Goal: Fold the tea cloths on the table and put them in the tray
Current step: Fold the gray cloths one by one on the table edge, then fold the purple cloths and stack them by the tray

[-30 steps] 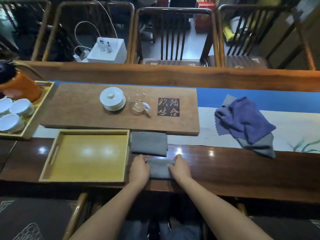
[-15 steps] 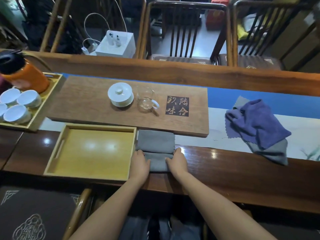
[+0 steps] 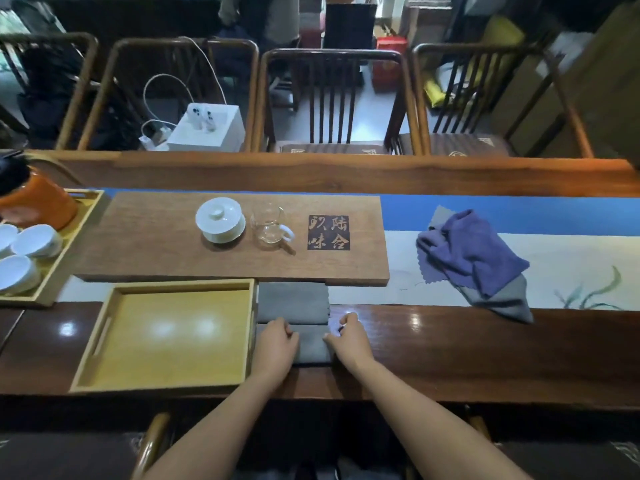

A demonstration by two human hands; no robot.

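Both hands sit on the near fold of the grey cloth [image 3: 294, 317], a soft matte rectangle on the glossy dark wood worktop [image 3: 467, 348]. Left hand [image 3: 275, 344] lies knuckles-up on the cloth's left end, fingers curled; can't tell if its grip has fabric. Right hand [image 3: 348, 337] pinches the right edge, fingertips together. Just left, touching the cloth, the pale wooden tray [image 3: 104, 344] is square with a raised rim and slot handle. Plenty of bare wood to the right. Farther right, a crumpled purple cloth [image 3: 474, 247] lies on another grey one.
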